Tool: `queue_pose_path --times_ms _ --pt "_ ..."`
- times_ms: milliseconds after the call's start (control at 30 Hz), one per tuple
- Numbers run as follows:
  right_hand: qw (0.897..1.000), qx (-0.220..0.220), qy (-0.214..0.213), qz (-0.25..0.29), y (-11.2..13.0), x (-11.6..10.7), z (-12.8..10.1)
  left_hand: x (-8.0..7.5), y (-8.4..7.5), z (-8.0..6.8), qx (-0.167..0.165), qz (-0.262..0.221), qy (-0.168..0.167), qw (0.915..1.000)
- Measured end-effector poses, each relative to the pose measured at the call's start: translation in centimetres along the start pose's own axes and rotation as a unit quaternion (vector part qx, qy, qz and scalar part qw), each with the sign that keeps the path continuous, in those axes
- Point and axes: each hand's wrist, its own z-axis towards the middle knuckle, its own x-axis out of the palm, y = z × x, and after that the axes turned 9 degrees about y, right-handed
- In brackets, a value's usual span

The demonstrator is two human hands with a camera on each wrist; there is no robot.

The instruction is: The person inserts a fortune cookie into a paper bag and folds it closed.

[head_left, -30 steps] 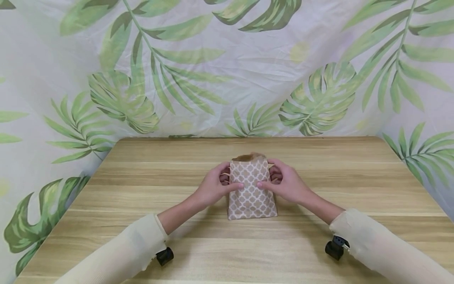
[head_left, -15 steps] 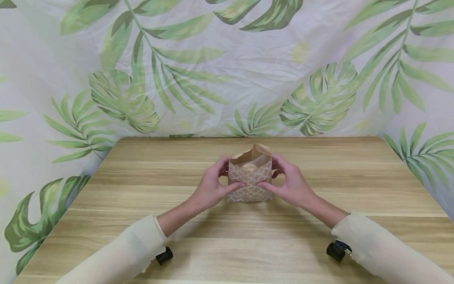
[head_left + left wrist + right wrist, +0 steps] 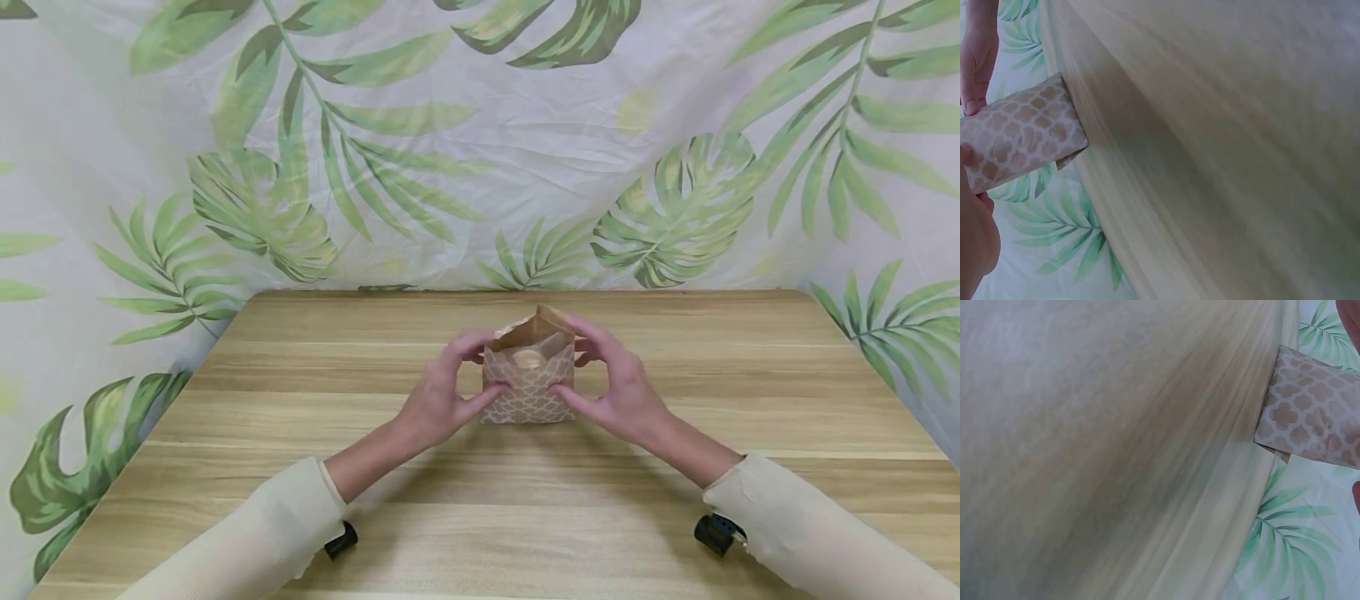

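A brown paper bag (image 3: 528, 404) with a white lattice print stands upright on the table, its mouth gaping upward. A pale round shape (image 3: 528, 357) shows just inside the front of the mouth. My left hand (image 3: 442, 396) holds the bag's left side, thumb on the front face and fingers behind the edge. On the opposite side my right hand (image 3: 628, 396) grips it likewise, index finger along the upper corner. The left wrist view catches the bag's printed front (image 3: 1022, 134) and its base at the tabletop. In the right wrist view the bag (image 3: 1310, 415) is cut off by the frame edge.
The wood-grain table (image 3: 375, 533) stretches around the bag on all sides. Behind it hangs a pale cloth (image 3: 540, 167) printed with green leaves. Small black cameras (image 3: 341, 540) sit under both cream sleeves (image 3: 255, 525).
The bag, leaning back with its front tall in view a second ago, has tipped so its mouth faces me more. Both hands have since shifted slightly outward around its sides.
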Motion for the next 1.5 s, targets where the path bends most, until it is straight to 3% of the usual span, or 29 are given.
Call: queue_pose_path --times_ms 100,233,667,1067,1333,1500 --pt "0.999 -0.033 -0.001 -0.023 -0.1 -0.1 0.0 -0.3 -0.1 0.0 0.023 0.047 0.007 0.9986" --pt "0.998 -0.055 0.000 -0.038 -0.2 -0.2 0.0 -0.5 -0.4 0.0 0.022 0.088 0.020 0.9956" --pt "0.995 -0.060 0.019 -0.072 0.1 -0.6 0.2 -1.4 -0.8 0.8 0.042 0.141 0.050 0.9879" --pt "0.991 -0.044 0.041 -0.124 0.8 -1.3 1.0 -1.9 -1.4 1.5 0.046 0.151 0.087 0.9836" --pt "0.984 -0.018 0.056 -0.165 1.3 -1.7 1.6 -1.8 -1.4 1.5 0.045 0.146 0.083 0.9848" --pt "0.987 -0.006 0.062 -0.148 1.5 -1.9 1.6 -1.8 -1.3 1.3 0.038 0.111 0.069 0.9907"
